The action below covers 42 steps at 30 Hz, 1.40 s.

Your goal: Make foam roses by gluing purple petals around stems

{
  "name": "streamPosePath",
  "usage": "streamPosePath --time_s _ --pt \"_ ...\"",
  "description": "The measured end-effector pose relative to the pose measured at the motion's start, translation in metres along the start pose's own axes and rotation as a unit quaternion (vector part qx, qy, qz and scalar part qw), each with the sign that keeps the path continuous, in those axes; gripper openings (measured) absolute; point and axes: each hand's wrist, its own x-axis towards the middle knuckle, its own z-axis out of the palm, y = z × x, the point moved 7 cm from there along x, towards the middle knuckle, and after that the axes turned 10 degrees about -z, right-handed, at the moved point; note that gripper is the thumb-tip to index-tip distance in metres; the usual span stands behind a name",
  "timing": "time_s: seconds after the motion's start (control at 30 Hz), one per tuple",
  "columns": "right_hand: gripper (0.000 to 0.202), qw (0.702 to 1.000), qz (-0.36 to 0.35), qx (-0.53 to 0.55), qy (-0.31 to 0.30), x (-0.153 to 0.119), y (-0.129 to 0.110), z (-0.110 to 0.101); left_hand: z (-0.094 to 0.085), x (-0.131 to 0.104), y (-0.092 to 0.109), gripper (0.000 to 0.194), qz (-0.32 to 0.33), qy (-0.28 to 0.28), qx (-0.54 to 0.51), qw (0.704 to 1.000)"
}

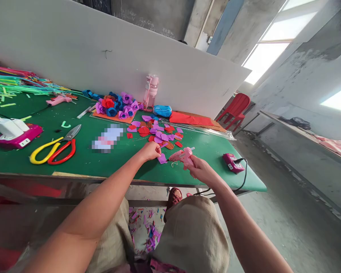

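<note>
Near the table's front edge, my left hand (151, 151) pinches a purple petal (162, 159) between its fingertips. My right hand (198, 167) is wrapped round the handle of a pink glue gun (182, 155), whose nozzle points left and meets the petal's right edge. Beyond both hands lies a spread of loose purple, red and brown petals (159, 135). Farther back, finished-looking paper flowers (113, 104) in purple, blue and red are heaped on an orange sheet.
Scissors (69, 142) with yellow and red handles lie left on the green table (82, 167). A pink bottle (151, 91) and blue pouch (162, 110) stand at the back. Power sockets (233, 163) with a black cable sit right; coloured strips (14, 85) are far left.
</note>
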Motion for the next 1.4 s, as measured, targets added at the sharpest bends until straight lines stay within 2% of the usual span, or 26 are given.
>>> streamPosePath --time_s 0.33,0.5,0.67,1.13,1.4 --pt "0.019 0.998 0.036 0.042 0.019 -0.009 0.007 -0.013 0.000 -0.001 0.001 0.005 0.004 -0.002 -0.005 1.000" --pt "0.016 0.997 0.014 0.072 -0.003 -0.005 -0.004 0.001 -0.001 -0.001 0.001 0.006 0.006 -0.002 -0.004 1.000" --pt "0.017 0.999 0.000 0.035 -0.010 0.002 -0.011 0.013 -0.001 -0.002 0.002 0.007 0.004 -0.005 0.005 1.000" --pt "0.019 1.000 -0.004 0.016 -0.019 0.003 -0.009 0.018 0.000 0.001 0.001 0.006 0.013 -0.005 -0.001 1.000" --pt "0.022 0.994 0.032 0.100 0.010 -0.007 0.000 0.002 -0.002 -0.002 0.002 0.006 0.005 -0.005 -0.009 1.000"
